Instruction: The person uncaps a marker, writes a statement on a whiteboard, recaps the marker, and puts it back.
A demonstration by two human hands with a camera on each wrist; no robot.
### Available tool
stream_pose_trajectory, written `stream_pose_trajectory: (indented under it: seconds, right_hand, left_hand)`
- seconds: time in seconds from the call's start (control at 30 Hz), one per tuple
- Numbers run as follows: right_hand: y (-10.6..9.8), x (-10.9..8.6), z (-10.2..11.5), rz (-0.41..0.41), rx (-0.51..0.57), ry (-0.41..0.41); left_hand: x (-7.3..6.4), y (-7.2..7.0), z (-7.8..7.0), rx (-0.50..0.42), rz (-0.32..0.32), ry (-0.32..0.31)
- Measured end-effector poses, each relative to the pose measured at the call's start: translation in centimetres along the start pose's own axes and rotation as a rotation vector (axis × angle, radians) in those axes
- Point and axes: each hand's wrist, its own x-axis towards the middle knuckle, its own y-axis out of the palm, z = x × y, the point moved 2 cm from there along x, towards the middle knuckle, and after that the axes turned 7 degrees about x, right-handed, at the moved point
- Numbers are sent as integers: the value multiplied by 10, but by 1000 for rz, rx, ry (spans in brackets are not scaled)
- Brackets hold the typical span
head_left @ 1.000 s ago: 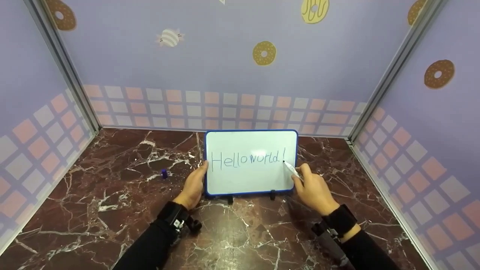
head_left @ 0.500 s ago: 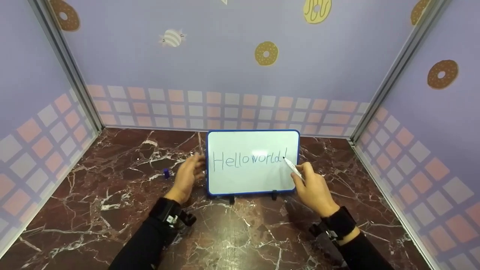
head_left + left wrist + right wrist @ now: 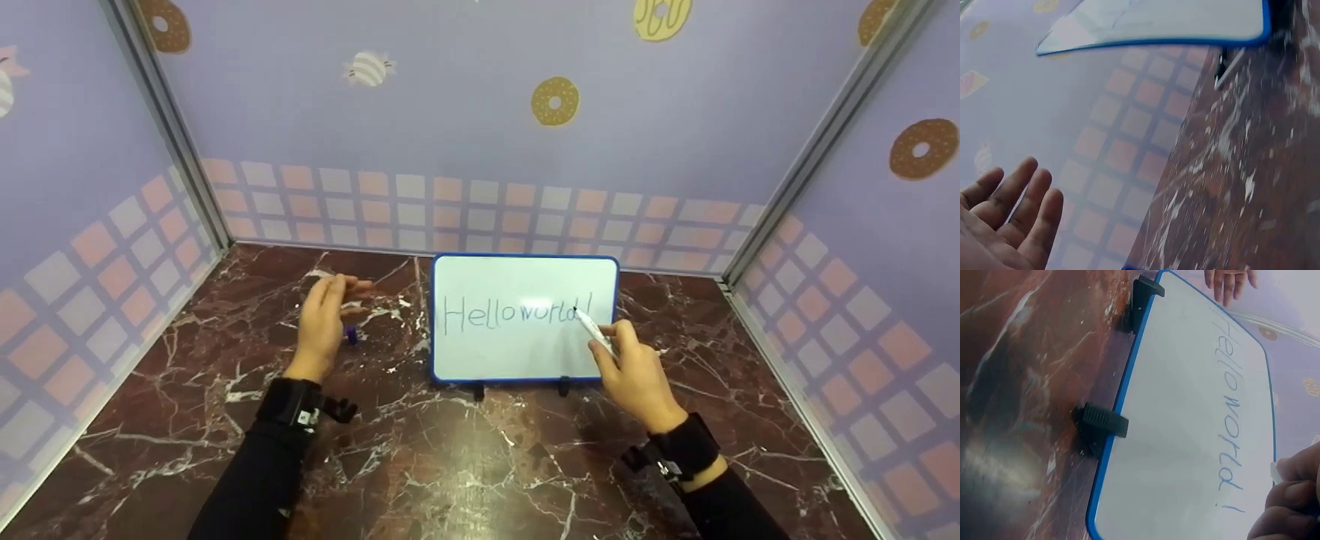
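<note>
A whiteboard point(image 3: 517, 352) with a blue frame stands propped up and reads "Hello world!" in thin dark strokes. My right hand point(image 3: 639, 379) pinches a white marker point(image 3: 592, 325) at the board's right side. Its dark tip lies over the end of the writing in the head view; whether it touches the board I cannot tell. My left hand point(image 3: 319, 326) is raised left of the board, fingers extended and holding nothing. Beside it, a purple marker cap point(image 3: 351, 335) stands on the table. In the left wrist view the fingers point(image 3: 1036, 225) spread against the wall.
Two black clip feet point(image 3: 1105, 421) hold the board's lower edge. The table point(image 3: 420, 465) is dark red marble with white veins. Purple patterned panels point(image 3: 465, 135) enclose the back and both sides, close behind the board.
My left hand has let go of the board's left edge and moved left to beside the purple cap. The marker tip has lifted from the exclamation mark's dot position and shifted slightly up.
</note>
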Motion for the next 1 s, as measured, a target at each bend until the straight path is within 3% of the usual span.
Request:
stream_pose_trajectory:
  seconds: [0.13,0.27,0.43,0.6,1.0]
  right_hand:
    - [1,0,4,2,20,-4]
    - [3,0,8,16,42,-6]
    - [7,-1,11,17,56,-31]
    - [10,-2,11,22,63,-47]
    - [10,-4,9,31,82,-27]
  left_hand:
    - [3,-17,5,335,22,-6]
    - [0,-31,13,678,157,-42]
    - [-4,-33,26,921,291,-33]
    - [-7,-31,35,1011,292,10]
    - [-6,-28,44,1054,268,35]
